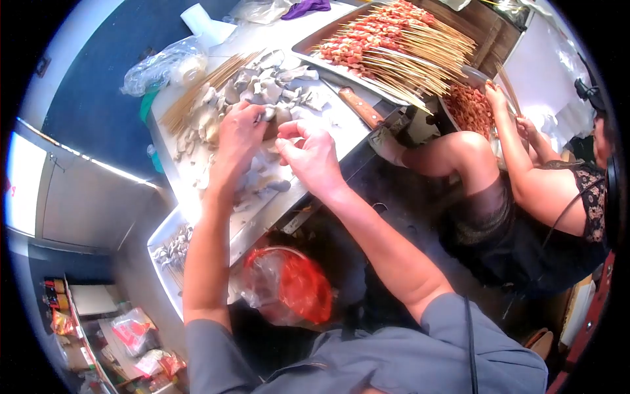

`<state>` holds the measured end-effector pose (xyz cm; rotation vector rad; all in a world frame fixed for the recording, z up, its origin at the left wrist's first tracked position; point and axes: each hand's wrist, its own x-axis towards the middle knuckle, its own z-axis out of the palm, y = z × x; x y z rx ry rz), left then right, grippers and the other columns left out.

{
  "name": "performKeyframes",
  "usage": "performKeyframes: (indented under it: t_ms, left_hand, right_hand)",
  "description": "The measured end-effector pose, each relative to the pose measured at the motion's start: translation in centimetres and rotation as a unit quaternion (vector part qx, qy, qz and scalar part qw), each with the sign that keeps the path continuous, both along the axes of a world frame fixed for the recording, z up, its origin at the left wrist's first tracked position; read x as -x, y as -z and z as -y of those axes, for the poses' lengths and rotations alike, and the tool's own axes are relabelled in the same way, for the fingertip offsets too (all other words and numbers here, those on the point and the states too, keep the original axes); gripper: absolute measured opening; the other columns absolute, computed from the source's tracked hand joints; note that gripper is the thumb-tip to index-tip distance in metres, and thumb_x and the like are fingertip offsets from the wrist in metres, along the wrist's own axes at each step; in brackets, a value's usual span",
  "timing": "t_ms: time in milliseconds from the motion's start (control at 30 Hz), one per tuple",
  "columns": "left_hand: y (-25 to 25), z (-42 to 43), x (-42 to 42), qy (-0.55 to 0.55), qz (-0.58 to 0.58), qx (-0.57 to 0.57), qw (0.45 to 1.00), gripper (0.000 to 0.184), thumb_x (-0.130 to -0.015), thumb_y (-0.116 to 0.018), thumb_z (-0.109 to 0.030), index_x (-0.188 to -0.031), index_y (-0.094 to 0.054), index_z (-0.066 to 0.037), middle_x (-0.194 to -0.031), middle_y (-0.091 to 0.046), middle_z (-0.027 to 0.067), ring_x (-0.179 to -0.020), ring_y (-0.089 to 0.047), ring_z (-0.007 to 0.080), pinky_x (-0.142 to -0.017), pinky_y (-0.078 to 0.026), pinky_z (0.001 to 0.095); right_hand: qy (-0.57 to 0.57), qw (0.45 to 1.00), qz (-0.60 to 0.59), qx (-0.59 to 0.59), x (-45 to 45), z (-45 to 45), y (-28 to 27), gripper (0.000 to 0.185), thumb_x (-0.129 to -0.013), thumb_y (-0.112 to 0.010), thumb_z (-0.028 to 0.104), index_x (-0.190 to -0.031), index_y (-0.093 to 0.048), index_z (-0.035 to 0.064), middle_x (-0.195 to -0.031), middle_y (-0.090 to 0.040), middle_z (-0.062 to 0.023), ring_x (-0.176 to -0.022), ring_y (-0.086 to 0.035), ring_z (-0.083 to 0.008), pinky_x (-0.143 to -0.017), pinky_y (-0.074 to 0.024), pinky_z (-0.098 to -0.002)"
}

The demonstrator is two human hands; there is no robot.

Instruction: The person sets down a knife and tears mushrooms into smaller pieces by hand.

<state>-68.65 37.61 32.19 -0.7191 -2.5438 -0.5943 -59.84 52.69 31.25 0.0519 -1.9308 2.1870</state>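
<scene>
Over a pile of grey-white oyster mushrooms [262, 85] on the white table, both of my hands are close together. My left hand [240, 131] is closed, its fingertips pinching a small oyster mushroom piece [268, 113]. Just to its right, my right hand [310, 154] has thumb and forefinger pinched together; whatever is between them is too small to make out. A bundle of bamboo skewers [190, 105] lies along the left side of the pile. Torn mushroom bits [279, 186] are scattered nearer to me.
A metal tray [308, 49] of meat skewers stands at the back right, with a wooden-handled knife [361, 108] before it. A white bin [157, 240] holds skewered mushrooms. Below is a red-lined bucket [305, 285]. A co-worker's hand [497, 98] is over a bowl of meat [467, 108].
</scene>
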Motion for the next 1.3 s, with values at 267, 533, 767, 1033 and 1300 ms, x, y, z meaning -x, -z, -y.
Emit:
performKeyframes:
  t_ms: [267, 533, 767, 1033, 1300]
  left_hand:
    - [-1.2, 1.3, -2.9, 0.028, 0.274, -0.366, 0.889, 0.017, -0.087, -0.064, -0.008, -0.101, -0.068, 0.001, -0.090, -0.069, 0.0043, -0.075, -0.063, 0.0131, -0.070, -0.049, 0.0248]
    - [-2.2, 1.7, -6.9, 0.077, 0.315, -0.424, 0.846, 0.014, -0.090, -0.065, -0.007, -0.102, -0.068, -0.001, -0.086, -0.068, 0.0021, -0.077, -0.061, 0.0094, -0.074, -0.049, 0.0232]
    - [-2.4, 2.1, -7.9, 0.072, 0.335, -0.434, 0.833, 0.012, -0.089, -0.068, -0.010, -0.095, -0.069, 0.000, -0.078, -0.064, 0.0005, -0.069, -0.057, 0.0069, -0.064, -0.044, 0.0203]
    - [-1.2, 4.3, -7.0, -0.010, 0.248, -0.462, 0.852, 0.011, -0.091, -0.065, -0.010, -0.099, -0.069, -0.003, -0.082, -0.066, 0.0021, -0.070, -0.059, 0.0089, -0.065, -0.046, 0.0216]
    - [-1.6, 1.3, -4.4, -0.005, 0.081, -0.103, 0.991, 0.027, -0.083, -0.067, -0.010, -0.109, -0.068, -0.003, -0.103, -0.066, 0.0089, -0.094, -0.065, 0.0200, -0.083, -0.049, 0.0294]
  right_hand:
    - [0.002, 1.000, -0.010, 0.020, 0.3, 0.0, 0.1, 0.017, -0.084, -0.068, 0.008, -0.095, -0.065, -0.0039, -0.075, -0.067, -0.0086, -0.058, -0.064, -0.0115, -0.054, -0.0505, -0.0259]
    - [-0.066, 0.993, 0.017, 0.094, -0.2, 0.3, -0.5, 0.021, -0.086, -0.070, 0.013, -0.098, -0.066, -0.0035, -0.080, -0.068, -0.0059, -0.063, -0.063, -0.0098, -0.056, -0.0502, -0.0227]
    - [-0.116, 0.987, -0.017, 0.111, -0.3, 0.5, -0.3, 0.014, -0.086, -0.069, 0.010, -0.092, -0.068, -0.0031, -0.075, -0.068, -0.0047, -0.062, -0.063, -0.0083, -0.056, -0.0508, -0.0220]
    - [-0.035, 0.988, 0.023, 0.151, 0.3, -0.2, 0.0, 0.009, -0.085, -0.068, 0.007, -0.086, -0.067, -0.0021, -0.068, -0.066, -0.0041, -0.057, -0.063, -0.0091, -0.050, -0.0494, -0.0220]
    - [0.022, 0.997, -0.040, -0.067, 0.3, -0.8, 2.1, 0.022, -0.079, -0.065, 0.009, -0.096, -0.068, -0.0039, -0.079, -0.070, -0.0165, -0.069, -0.070, -0.0237, -0.066, -0.0545, -0.0336]
